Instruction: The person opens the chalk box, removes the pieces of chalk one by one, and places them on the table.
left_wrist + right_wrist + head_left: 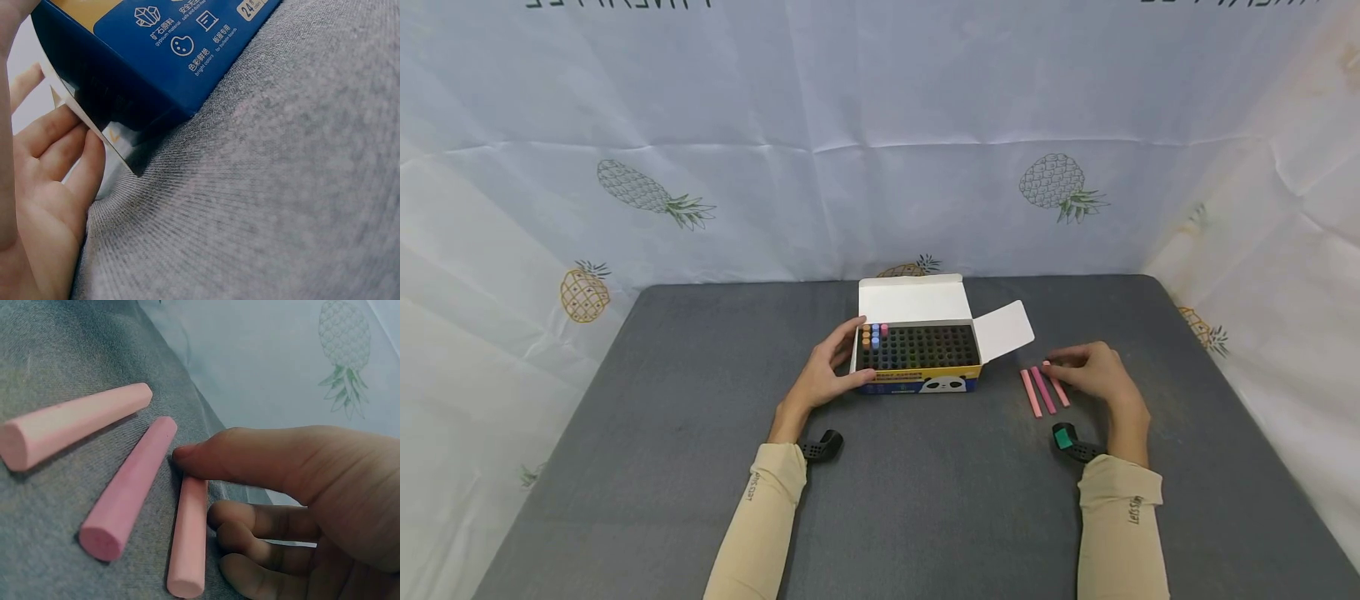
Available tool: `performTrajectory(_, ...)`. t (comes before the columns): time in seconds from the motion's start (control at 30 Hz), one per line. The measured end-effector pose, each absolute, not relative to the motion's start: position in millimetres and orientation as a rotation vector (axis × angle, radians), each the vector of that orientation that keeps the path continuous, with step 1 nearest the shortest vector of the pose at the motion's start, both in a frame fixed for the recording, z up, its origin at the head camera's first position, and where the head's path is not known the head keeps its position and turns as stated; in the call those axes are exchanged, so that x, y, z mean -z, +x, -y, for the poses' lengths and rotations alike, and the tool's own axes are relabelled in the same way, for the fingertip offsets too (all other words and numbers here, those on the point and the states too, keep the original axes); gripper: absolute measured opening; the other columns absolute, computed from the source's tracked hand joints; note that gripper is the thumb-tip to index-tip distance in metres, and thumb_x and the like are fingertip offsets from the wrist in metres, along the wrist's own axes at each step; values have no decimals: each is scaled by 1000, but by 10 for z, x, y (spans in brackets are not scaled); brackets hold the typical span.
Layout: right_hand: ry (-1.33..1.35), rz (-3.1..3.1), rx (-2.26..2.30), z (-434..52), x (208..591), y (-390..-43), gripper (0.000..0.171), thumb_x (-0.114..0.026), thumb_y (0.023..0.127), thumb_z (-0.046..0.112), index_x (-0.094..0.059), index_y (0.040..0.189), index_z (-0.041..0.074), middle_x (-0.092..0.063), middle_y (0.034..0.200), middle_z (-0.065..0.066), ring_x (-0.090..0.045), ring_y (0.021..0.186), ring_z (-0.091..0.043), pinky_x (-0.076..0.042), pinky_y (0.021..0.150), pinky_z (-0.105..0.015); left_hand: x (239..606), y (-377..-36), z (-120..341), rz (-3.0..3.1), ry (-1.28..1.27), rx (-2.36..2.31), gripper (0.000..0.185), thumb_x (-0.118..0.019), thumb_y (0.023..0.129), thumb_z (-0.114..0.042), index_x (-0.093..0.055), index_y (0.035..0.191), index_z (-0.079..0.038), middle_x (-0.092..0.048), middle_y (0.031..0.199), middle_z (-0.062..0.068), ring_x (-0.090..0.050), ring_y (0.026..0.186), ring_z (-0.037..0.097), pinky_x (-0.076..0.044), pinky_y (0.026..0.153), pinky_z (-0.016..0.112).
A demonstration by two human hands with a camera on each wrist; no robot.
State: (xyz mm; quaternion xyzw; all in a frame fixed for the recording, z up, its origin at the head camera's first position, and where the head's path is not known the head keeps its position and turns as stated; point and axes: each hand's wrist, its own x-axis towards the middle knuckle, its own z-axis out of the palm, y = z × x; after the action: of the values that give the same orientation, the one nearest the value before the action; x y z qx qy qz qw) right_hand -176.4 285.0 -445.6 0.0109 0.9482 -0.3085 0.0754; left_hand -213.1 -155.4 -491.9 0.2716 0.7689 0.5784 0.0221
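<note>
An open chalk box (891, 387) with a blue and yellow front and a panda picture stands on the table. In its black holed insert, orange, blue and pink chalks fill a few holes at the back left. My left hand (820, 379) holds the box's left end, thumb at the front corner; the left wrist view shows fingers against the white side flap (81, 115). To the right of the box, my right hand (1101, 373) pinches the far end of a light pink chalk stick (187, 544), which lies on the table. Thumb and fingers hide that end.
Left of the pinched stick lie a darker pink chalk (128, 494) and another light pink chalk (75, 428). The box's white lid (913, 300) stands raised at the back, and a right flap (1003, 331) sticks out. A pineapple-print curtain (850, 208) borders the grey table (925, 500).
</note>
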Motion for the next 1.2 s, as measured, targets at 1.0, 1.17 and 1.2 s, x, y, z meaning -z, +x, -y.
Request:
performTrajectory(1.0, -63, -2974, 1364, -2848, 4331, -1733, 37, -68, 100, 23, -71, 125, -4, -76, 115, -18, -55, 84, 22, -49, 71, -6, 4926, -2127, 1560, -2392, 843, -1786, 85, -77, 89, -47, -37, 159, -20, -43, 159, 18, -44, 146, 39, -40, 118, 59)
performTrajectory(1.17, 26, -2989, 1580, -2792, 4270, -1737, 39, -72, 97, 24, -72, 124, -4, -69, 93, 30, -60, 84, 17, -49, 72, -4, 4915, -2123, 1558, -2390, 836, -1785, 84, -79, 89, -44, -38, 159, -22, -43, 159, 16, -44, 146, 38, -39, 119, 59)
performTrajectory(1.2, 44, -2977, 1635, -2774, 4248, -1735, 40, -72, 97, 24, -71, 124, -5, -66, 90, 34, -61, 83, 16, -50, 71, -5, 4913, -2123, 1557, -2387, 835, -1787, 83, -79, 89, -41, -38, 159, -22, -42, 159, 16, -44, 147, 38, -39, 119, 59)
